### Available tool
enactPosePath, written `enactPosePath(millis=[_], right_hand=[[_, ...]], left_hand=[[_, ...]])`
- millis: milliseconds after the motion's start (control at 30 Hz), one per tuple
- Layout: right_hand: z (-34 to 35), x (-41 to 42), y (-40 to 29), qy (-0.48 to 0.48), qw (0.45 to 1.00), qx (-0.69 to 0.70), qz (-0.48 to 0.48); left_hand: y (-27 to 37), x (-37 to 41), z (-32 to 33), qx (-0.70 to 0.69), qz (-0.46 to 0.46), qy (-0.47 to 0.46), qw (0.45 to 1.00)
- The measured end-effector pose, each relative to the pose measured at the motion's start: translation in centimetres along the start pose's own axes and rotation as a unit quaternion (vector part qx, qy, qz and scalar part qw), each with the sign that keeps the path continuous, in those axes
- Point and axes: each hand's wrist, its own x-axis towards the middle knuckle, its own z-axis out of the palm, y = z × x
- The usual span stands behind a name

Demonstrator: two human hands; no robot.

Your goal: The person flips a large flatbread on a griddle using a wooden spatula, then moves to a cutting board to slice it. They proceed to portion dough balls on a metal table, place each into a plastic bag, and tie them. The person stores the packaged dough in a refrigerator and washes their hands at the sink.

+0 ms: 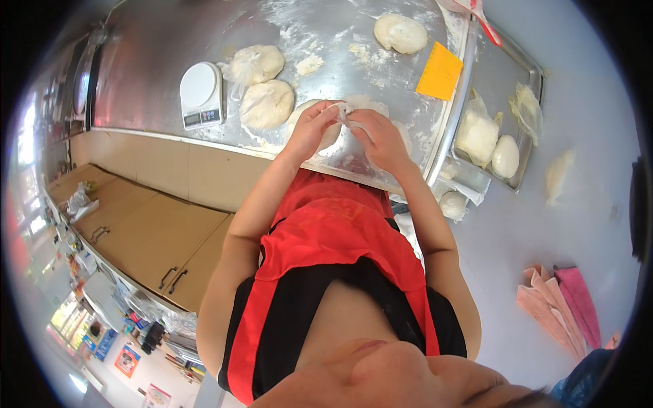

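Observation:
Near the front edge of the floured metal table (347, 56), my left hand (315, 127) and my right hand (377, 135) meet, pinching the gathered neck of a clear plastic bag (368, 103). The bag's lower part is partly hidden by my hands. Behind my left hand lies a round of dough (329, 136), partly covered by it. To the left sit a dough ball in plastic (256, 65) and another dough round (267, 104). A dough ball (401, 33) lies farther back at the right, beside a yellow dough scraper (440, 71).
A white digital kitchen scale (201, 96) stands left on the table. Right of the table's raised edge, a metal tray (521, 168) holds bagged dough (477, 131), a smooth dough piece (505, 156) and a crumpled plastic bag (526, 111). Towels (553, 311) are at the far right.

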Motion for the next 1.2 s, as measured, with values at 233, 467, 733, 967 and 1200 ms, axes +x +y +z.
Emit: enactPosePath(millis=[233, 467, 733, 967, 1200], right_hand=[[0.1, -2.2, 7.8, 0.018, 0.937, -0.245, 0.250], [-1.2, -0.1, 1.7, 0.085, 0.984, -0.115, 0.105], [1.0, 1.7, 10.9, 0.046, 0.950, -0.289, 0.110], [-7.9, 7.4, 10.6, 0.030, 0.887, -0.448, 0.112], [-8.6, 13.7, 15.6, -0.060, 0.854, -0.442, 0.269]], left_hand=[[2.0, 0.0, 0.3, -0.132, 0.082, -0.029, 0.987], [0.9, 0.8, 0.8, -0.086, 0.034, -0.038, 0.995], [4.9, 2.9, 1.4, -0.149, 0.005, -0.065, 0.987], [10.3, 11.0, 2.1, 0.561, 0.280, -0.219, 0.747], [11.0, 22.9, 7.4, 0.839, 0.157, -0.052, 0.519]])
